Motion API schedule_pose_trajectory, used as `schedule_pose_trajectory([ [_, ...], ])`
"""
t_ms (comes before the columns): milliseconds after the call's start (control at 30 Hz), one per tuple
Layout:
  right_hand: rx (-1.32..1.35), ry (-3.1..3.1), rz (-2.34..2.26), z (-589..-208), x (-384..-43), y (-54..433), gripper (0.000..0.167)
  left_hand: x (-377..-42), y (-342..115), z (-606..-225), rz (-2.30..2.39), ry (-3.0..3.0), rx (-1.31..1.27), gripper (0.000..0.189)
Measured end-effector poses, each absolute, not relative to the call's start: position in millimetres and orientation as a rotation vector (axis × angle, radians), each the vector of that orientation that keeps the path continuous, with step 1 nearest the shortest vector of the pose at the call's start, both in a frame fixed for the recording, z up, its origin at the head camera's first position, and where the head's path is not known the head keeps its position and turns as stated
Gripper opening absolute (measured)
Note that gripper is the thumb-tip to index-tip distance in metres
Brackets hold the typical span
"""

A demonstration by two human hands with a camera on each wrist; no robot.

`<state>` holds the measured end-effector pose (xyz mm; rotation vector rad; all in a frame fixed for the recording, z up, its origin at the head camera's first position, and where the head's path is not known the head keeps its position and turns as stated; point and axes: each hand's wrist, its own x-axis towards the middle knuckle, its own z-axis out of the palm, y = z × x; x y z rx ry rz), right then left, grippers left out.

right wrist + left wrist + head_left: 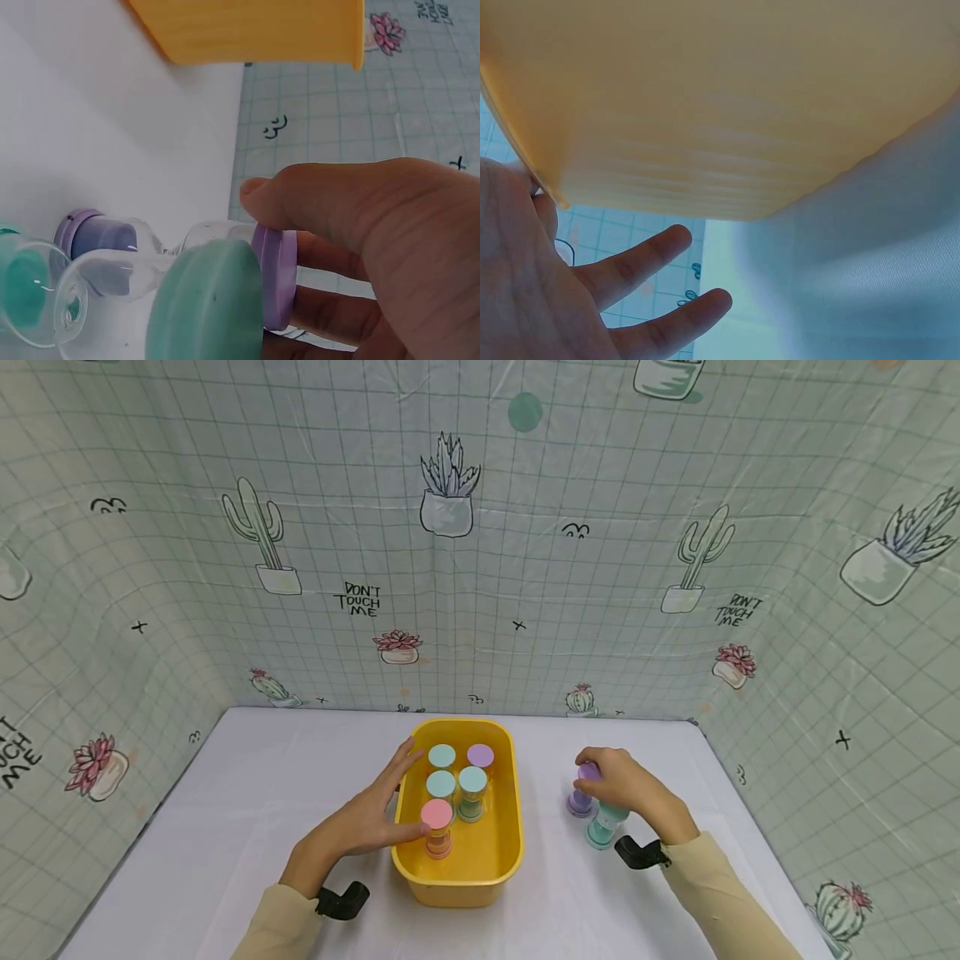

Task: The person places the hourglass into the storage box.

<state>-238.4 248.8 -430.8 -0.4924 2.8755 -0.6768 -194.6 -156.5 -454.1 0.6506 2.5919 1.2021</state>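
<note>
In the head view my right hand (618,777) pinches the top cap of a purple sand timer (580,803) between thumb and fingers. Close beside it stands a green sand timer (602,828), its green cap (214,300) large in the right wrist view. My left hand (367,810) rests along the left rim of a yellow bin (517,827), fingers spread and thumb over the rim beside a pink sand timer (437,815). Two straight fingers (641,262) of it stick out past the bin's wall in the left wrist view.
Several more sand timers stand inside the bin, with light blue caps (442,756) and one purple cap (480,755). A white cloth (315,760) covers the table. Behind and on both sides hangs a checked curtain (517,560) printed with potted plants.
</note>
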Motion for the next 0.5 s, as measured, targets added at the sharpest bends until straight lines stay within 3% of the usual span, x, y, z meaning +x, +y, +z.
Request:
schedule_pose_trajectory([
  [233,-0.440,2.816,-0.687,-432.5,-239.6,251.0,0.046,-194.7,-157.0,-454.6,1.202,2.595,0.653,0.106],
  [500,-0.498,2.800,-0.702,-434.9,-241.8,249.0,0.042,-195.4,-157.0,-454.6,1.213,2.588,0.655,0.106],
])
